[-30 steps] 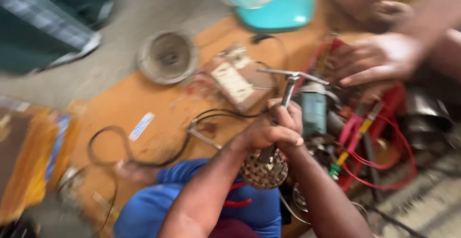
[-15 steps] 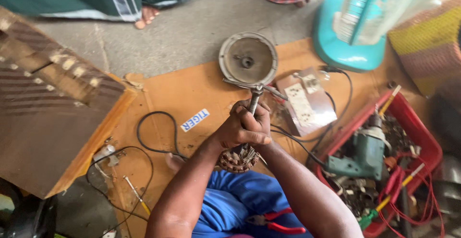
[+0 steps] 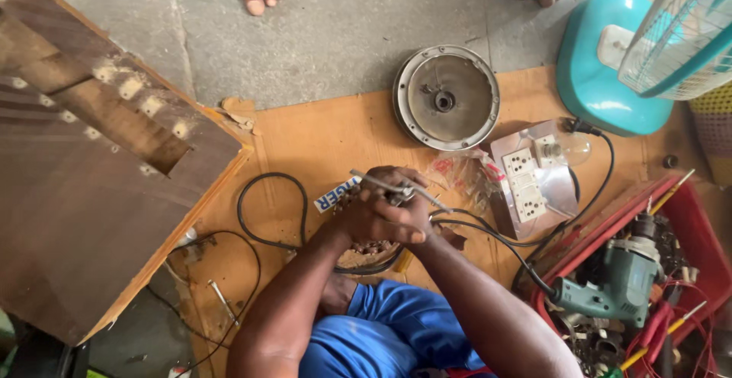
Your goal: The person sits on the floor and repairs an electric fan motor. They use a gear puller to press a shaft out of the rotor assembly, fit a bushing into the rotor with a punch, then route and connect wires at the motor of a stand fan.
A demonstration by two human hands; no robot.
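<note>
In the head view we are looking down at our two hands clasped together over the orange board (image 3: 305, 138). Our left hand (image 3: 366, 221) and our right hand (image 3: 408, 214) are both closing tight around the grip of a metal tool (image 3: 396, 189), whose slim silver bar is sticking out to the upper left and lower right of the knuckles. Beneath the hands a round copper-wound motor part (image 3: 366, 250) is lying on the board, mostly hidden by our fingers; whether the tool is touching it we cannot tell.

A black cable (image 3: 263, 214) is looping just left of the hands. Farther up, a round grey metal cover (image 3: 446, 97) is lying flat, well apart from the hands. To the right a white socket board (image 3: 526, 183) is resting beside it, and a red crate (image 3: 686, 229) is holding a green power drill (image 3: 621, 279). A teal fan base (image 3: 591, 73) is standing at the upper right, and a dark wooden panel (image 3: 84, 164) is filling the left side.
</note>
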